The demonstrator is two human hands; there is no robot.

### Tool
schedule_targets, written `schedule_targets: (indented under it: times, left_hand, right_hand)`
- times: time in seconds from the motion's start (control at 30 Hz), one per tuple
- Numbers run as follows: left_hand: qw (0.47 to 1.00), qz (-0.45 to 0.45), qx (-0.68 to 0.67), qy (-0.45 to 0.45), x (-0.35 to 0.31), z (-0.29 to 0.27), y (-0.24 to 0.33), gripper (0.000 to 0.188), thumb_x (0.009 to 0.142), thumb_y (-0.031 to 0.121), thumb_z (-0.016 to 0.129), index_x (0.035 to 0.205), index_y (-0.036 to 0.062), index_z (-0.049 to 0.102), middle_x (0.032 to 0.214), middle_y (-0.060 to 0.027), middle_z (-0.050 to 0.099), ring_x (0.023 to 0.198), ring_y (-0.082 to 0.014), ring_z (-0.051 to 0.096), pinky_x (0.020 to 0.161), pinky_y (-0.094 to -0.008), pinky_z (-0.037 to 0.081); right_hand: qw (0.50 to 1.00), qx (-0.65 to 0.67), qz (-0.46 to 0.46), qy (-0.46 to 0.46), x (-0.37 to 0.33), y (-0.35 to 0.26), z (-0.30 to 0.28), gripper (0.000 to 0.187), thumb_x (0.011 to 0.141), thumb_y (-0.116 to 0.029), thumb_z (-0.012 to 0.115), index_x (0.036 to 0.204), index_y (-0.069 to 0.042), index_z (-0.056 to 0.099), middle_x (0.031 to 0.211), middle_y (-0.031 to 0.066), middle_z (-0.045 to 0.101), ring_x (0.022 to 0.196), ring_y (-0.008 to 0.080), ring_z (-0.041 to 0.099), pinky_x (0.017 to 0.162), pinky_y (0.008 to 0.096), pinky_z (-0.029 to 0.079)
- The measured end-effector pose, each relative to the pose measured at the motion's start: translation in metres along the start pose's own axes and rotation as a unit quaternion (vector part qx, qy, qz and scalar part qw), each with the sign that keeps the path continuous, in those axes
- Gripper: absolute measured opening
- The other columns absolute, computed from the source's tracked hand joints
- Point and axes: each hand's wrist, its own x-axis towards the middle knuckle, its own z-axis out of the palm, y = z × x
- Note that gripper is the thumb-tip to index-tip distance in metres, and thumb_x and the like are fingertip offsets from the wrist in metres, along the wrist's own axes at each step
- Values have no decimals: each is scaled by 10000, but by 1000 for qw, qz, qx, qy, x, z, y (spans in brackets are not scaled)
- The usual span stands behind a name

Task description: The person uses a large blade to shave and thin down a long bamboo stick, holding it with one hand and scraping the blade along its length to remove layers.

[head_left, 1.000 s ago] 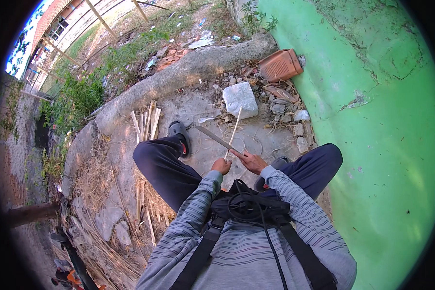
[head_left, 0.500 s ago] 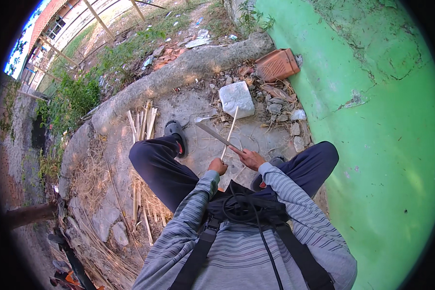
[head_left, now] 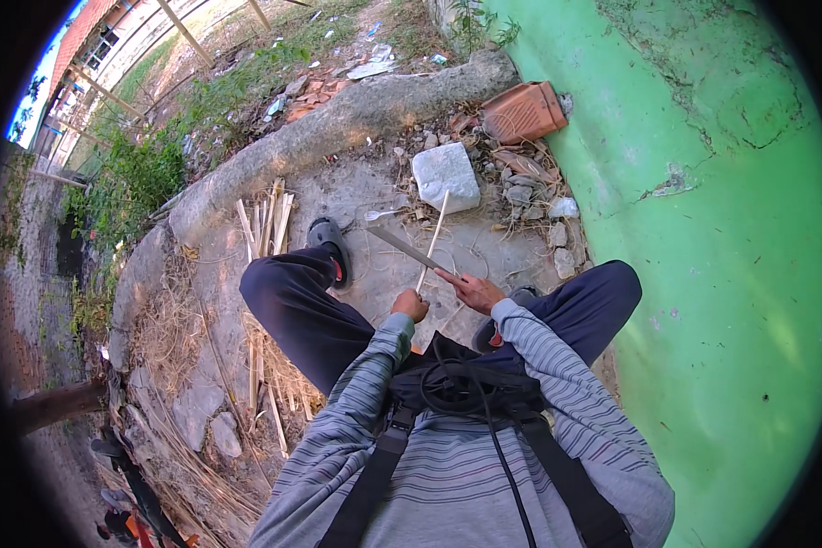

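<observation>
Upright, a thin pale bamboo strip (head_left: 432,239), crossed by a dark blade (head_left: 406,248).

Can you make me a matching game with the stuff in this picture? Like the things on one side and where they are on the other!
Things:
1. knife
2. thin stick
3. white block
4. clay pot

Places:
A. lying on its side by the green wall
B. held in the right hand
C. on the ground at the far end of the stick
D. held in the left hand

Pairs: 1-B, 2-D, 3-C, 4-A

The right hand grips the knife handle; the left hand holds the stick's lower end, by the green wall.
</observation>
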Motion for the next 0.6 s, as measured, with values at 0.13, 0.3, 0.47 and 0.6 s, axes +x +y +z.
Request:
schedule_targets:
  times: [0.13,0.3,0.47,0.6]
  left_hand:
    - [995,28,-92,-15,10,0,-17,303,828,286,777,884,9,667,796,-156,673,696,-293,655,634,-421,509]
    - [922,-48,-336,-184,-8,-15,10,393,817,269,833,683,112,499,516,10,414,395,-118,345,387,-345,241]
    - [942,-65,-298,-141,-10,-15,2,422,823,245,828,672,124,454,533,3,416,411,-125,356,394,-346,256]
    - [951,-53,-276,-130,-8,-12,6,379,851,204,794,711,133,449,571,26,415,419,-108,360,388,-332,252]
  right_hand:
    - [996,-8,-86,6,7,-16,5,748,983,-159,533,1579,-474,207,887,166,570,701,390,639,662,501,547]
    - [998,32,-20,40,6,-7,14,730,990,-165,530,1577,-469,221,882,171,581,710,406,647,674,517,540]
    - [998,28,-52,21,5,-13,8,717,991,-172,536,1578,-449,233,896,175,586,716,411,646,687,511,549]
    - [999,25,-42,-12,5,-10,8,771,971,-188,540,1576,-494,172,903,180,584,769,426,662,752,520,561]
